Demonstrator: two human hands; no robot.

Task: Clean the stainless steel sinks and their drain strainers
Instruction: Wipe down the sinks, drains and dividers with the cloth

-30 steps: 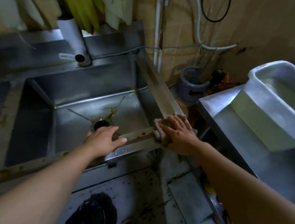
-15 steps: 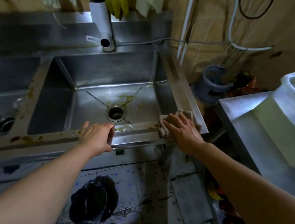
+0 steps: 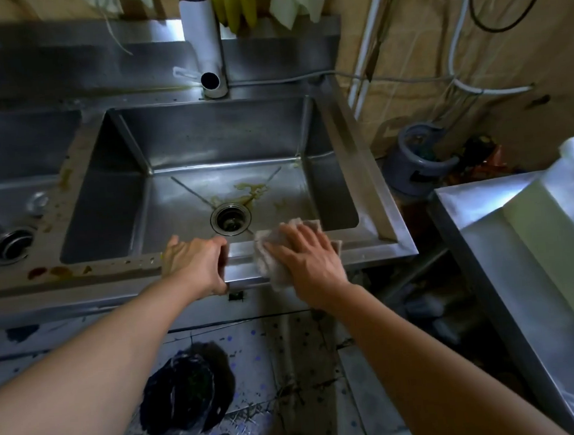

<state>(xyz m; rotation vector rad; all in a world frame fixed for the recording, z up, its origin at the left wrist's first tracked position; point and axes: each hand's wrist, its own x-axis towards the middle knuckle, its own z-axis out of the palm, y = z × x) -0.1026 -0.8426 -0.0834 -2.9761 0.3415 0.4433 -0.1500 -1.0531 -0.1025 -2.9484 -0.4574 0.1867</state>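
1. We stand at a stainless steel sink unit; its rectangular right basin (image 3: 213,175) lies at twelve o'clock from our hands, with a round metal drain strainer (image 3: 230,219) in the middle of its floor.
2. Yellowish residue (image 3: 251,190) streaks the basin floor from the strainer toward one o'clock.
3. Our right hand (image 3: 304,255) lies flat, fingers spread, and presses a greyish-brown cleaning cloth (image 3: 271,253) on the front rim (image 3: 111,265) of the unit, at five o'clock from the strainer.
4. Our left hand (image 3: 196,262) rests on the same rim at seven o'clock from the strainer, fingers bent over the front edge, just beside the cloth but apart from it.
5. Reddish-brown spots (image 3: 56,270) mark the rim toward nine o'clock from the left hand.
6. A second steel basin (image 3: 19,190) sits at nine o'clock, with its own drain strainer (image 3: 13,245).
7. A white tubular spout (image 3: 205,52) rises at twelve o'clock behind the right basin, against the steel backsplash (image 3: 77,62); yellow and pale items (image 3: 255,3) hang above it.
8. White pipes and dark cables (image 3: 460,42) run over the tan wall at one o'clock.
9. A grey round container (image 3: 415,162) stands on the floor at two o'clock.
10. A steel table (image 3: 527,318) at three o'clock carries a pale tub (image 3: 561,230).
11. A black bag (image 3: 186,390) lies on the speckled tile floor (image 3: 272,355) at six o'clock.
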